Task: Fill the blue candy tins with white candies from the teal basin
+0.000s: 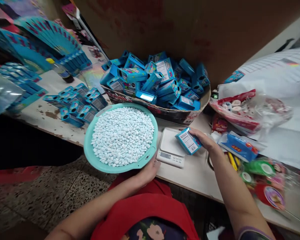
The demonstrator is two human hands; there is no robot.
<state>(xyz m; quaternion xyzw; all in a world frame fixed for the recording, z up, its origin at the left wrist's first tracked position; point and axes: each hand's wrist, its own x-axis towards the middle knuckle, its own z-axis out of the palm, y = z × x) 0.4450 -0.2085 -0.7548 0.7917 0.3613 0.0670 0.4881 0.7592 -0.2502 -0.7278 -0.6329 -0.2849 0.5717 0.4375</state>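
Note:
A turquoise bowl (pixel 90 155) full of small pale blue-white pieces is held at its lower right rim by my left hand (pixel 150 170), its fingers partly hidden under the rim. My right hand (pixel 202 137) grips a small blue box (pixel 189 141) with a white label, just over the right side of a white digital scale (pixel 170 159). Behind the bowl and scale, a cardboard box (pixel 175 115) is heaped with similar blue boxes (pixel 132 75).
More blue boxes (pixel 77 106) stand left of the bowl, near a yellow-capped bottle (pixel 62 71) and fanned blue cartons (pixel 52 33). At right lie a red-edged plastic bag (pixel 240 108), a blue packet (pixel 240 146) and green tape rolls (pixel 261 167).

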